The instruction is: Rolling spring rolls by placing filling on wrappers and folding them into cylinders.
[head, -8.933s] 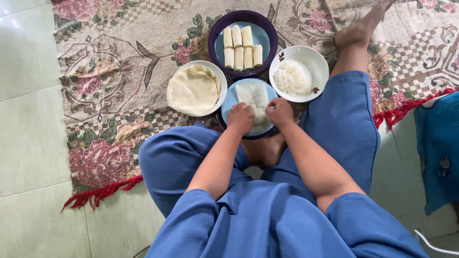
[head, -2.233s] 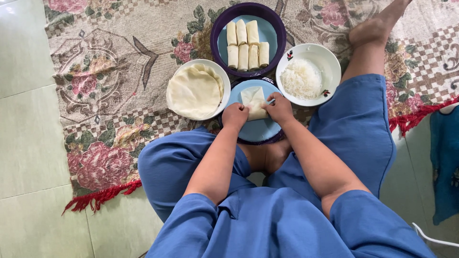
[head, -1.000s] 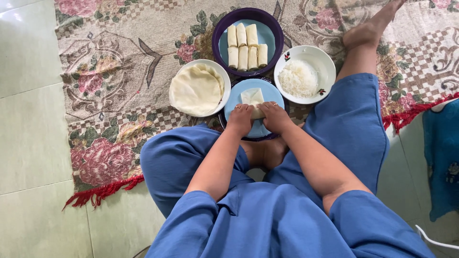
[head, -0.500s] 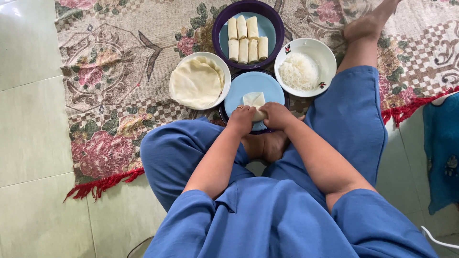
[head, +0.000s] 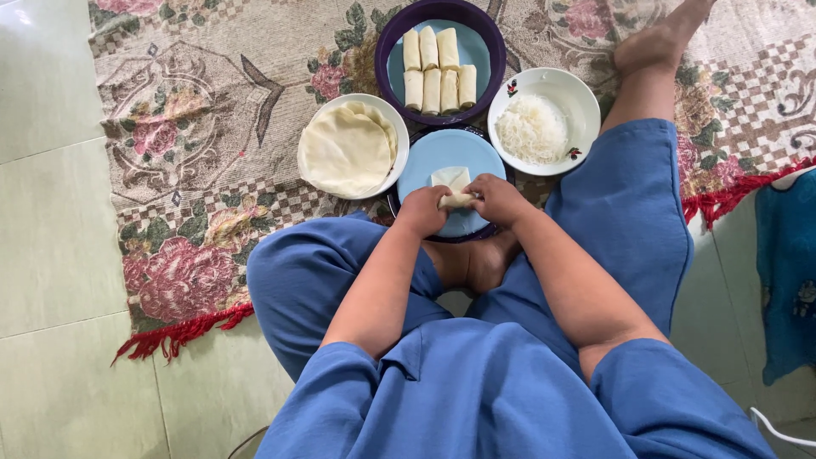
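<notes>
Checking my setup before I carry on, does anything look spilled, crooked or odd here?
Nothing stands out. Both hands, left hand and right hand, roll a wrapper on the blue plate; six finished rolls lie in tidy rows, and nothing has spilled on the rug.

Seated on a floral rug [head: 204,136], the person has the left hand [head: 422,211] and right hand [head: 500,199] curled on a pale wrapper roll [head: 453,189] on a light blue plate [head: 429,157]. To the left sits a white bowl of round wrappers [head: 347,146], to the right a white bowl of noodles [head: 534,127]. Farther off, a purple-rimmed dish [head: 491,51] holds six finished rolls [head: 438,70].
</notes>
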